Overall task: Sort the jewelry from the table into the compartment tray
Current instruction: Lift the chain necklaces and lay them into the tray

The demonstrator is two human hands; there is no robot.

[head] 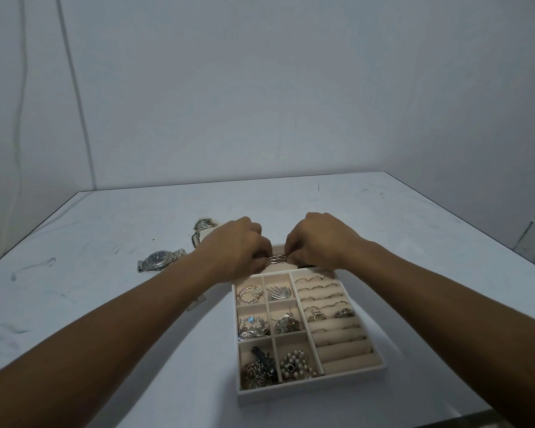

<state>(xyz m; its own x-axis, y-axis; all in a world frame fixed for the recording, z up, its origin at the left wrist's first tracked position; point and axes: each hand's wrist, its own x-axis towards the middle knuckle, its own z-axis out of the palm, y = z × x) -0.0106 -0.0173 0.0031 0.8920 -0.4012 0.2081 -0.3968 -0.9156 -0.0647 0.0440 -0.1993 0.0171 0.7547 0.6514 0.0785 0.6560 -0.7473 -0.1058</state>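
Observation:
A beige compartment tray (380,364) lies on the white table, its small left cells filled with brooches, pendants and chains, its right side lined with ring rolls (328,299) holding several rings. Over the tray's far end, my left hand (232,248) and my right hand (318,239) each pinch one end of a silver link bracelet (277,258) stretched between them. A steel wristwatch (159,259) with a dark dial lies on the table left of my left wrist. A silvery ornate piece (202,227) rests farther back, partly hidden by my left hand.
The white table (105,304) carries scuff marks, with its left and right edges in view. A plain wall stands behind, and a thin cable hangs down at the left. A small pale object (197,302) peeks out under my left forearm.

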